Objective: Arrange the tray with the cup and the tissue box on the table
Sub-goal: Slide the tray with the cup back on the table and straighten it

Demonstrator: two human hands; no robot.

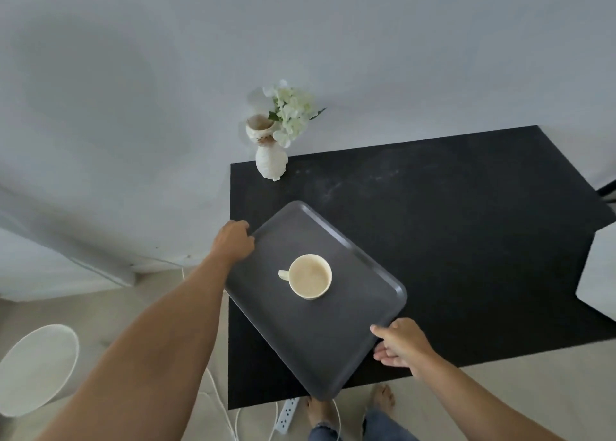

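Note:
A dark grey rectangular tray (pixel 336 347) is held turned at an angle over the near left part of the black table (pixel 466 227). A cream cup (pixel 310 276) stands upright near the tray's middle, its handle pointing left. My left hand (pixel 233 240) grips the tray's far left edge. My right hand (pixel 398 344) holds the tray's near right edge, thumb on the rim and fingers beneath. A white box-like object (pixel 598 274) at the table's right edge is cut off by the frame; I cannot tell whether it is the tissue box.
A white cat-shaped vase (pixel 270 160) with white flowers (pixel 290 113) stands at the table's far left corner against the wall. On the floor are a round white stool (pixel 36 367) at the left, a power strip (pixel 287 415) with white cords, and my bare feet.

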